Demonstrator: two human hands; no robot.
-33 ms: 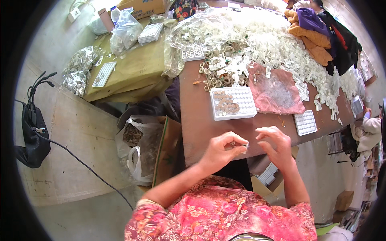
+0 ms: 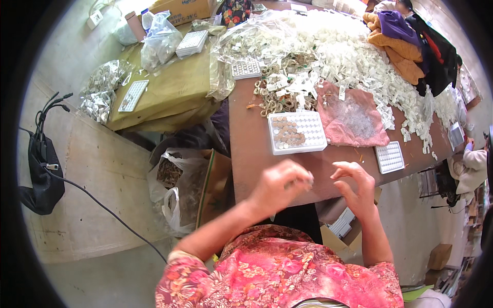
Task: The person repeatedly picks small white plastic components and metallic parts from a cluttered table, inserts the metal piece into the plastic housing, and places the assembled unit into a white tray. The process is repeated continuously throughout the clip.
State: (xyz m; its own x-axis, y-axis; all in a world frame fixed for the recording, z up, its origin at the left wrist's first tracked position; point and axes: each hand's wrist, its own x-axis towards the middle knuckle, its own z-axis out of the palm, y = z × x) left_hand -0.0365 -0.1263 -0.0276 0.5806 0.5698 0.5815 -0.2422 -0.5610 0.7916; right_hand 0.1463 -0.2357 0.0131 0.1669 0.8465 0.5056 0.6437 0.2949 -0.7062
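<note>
Left hand curls, grip too blurred to tell, while the right hand arches apart, thumb and fingers parted.

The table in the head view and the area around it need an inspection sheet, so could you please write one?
Surface: brown table, white heap across its far side.
Things near the hands: white tray, partly filled with round pieces, beside a pink cloth.
Clutter: plastic bag on the green-covered surface.
Hands: left hand blurred, hold unclear; right hand open, fingers curved, nothing seen in it.
Cables: black cable running from a black bag.
Surroundings: another person at far right.
</note>
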